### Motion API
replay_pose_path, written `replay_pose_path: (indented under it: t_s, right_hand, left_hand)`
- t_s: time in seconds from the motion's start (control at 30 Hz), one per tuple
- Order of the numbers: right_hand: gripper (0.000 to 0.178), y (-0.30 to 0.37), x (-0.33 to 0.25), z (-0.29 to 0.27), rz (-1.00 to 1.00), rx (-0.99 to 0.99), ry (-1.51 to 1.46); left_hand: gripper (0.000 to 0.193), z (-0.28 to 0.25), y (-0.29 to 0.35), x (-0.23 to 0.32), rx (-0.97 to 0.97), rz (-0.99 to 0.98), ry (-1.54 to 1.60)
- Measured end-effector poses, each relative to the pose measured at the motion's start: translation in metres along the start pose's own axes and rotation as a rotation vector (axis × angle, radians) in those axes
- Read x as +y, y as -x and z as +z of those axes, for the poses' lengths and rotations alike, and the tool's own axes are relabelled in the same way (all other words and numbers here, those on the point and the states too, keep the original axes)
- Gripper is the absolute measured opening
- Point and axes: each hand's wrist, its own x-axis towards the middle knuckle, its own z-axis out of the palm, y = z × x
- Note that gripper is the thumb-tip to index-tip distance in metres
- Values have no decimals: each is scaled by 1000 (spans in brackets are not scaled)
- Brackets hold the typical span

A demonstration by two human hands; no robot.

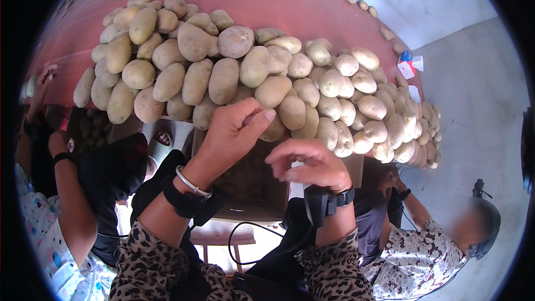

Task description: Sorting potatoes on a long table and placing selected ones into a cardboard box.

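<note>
A long heap of tan potatoes (196, 81) lies along the near edge of a red table (312, 8). At the heap's front edge is my left hand (233, 136), its fingers curled and the thumb near the forefinger; whatever it may hold is hidden. A potato (273, 91) sits just beyond its fingertips. To its right, my right hand (313, 165) hovers in front of the table's edge, fingers loosely bent and apart from the thumb, with nothing visible in it. Below both hands stands an open cardboard box (245, 203), its inside dark.
Co-workers sit on both sides: a hand (58, 144) at left, a patterned sleeve (415, 251) at right. More potatoes (89, 128) lie in a dark container at lower left. A red, white and blue packet (405, 64) stands at the table's right edge. A black cable (237, 245) loops below.
</note>
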Motion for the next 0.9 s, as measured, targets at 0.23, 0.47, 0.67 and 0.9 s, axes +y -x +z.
replay_pose_path:
  t_s: [0.23,0.47,0.67,0.9]
  right_hand:
    - [26,-4,6,-3,38,-50,86]
    - [29,-25,44,27,103,-86,623]
    - [35,-23,77,33,86,-33,1115]
    - [33,-25,75,37,86,-5,1155]
  left_hand:
    - [10,9,-2,4,43,197,-233]
    - [9,-3,-3,0,109,345,-277]
    - [9,-11,-4,10,182,366,-276]
    - [6,-47,-9,17,393,470,-343]
